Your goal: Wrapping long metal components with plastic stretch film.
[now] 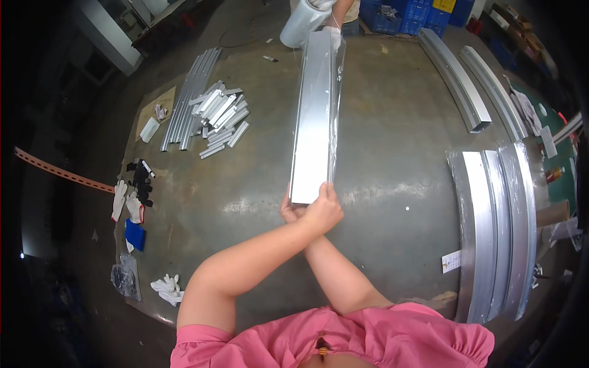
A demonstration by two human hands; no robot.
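A long silver aluminium profile (pixel 311 122) stretches away from me over the table, with clear film along its right side and far end. My arms are crossed. My left hand (pixel 325 213) grips the right corner of the profile's near end. On the left corner, my right hand (pixel 288 208) holds the same end from below, partly hidden behind my left wrist. At the far end a co-worker's hand (pixel 333 27), partly cut off, is beside a thick roll of clear plastic film (pixel 300 23).
Short metal pieces (pixel 224 113) are heaped beside long thin bars (pixel 190 101) on the left. Gloves (pixel 167 288) and a blue pad (pixel 135 235) lie along the left edge. Film-wrapped profiles (pixel 491 233) line the right side, with bare profiles (pixel 454 80) farther back. Blue crates (pixel 420 15) stand beyond.
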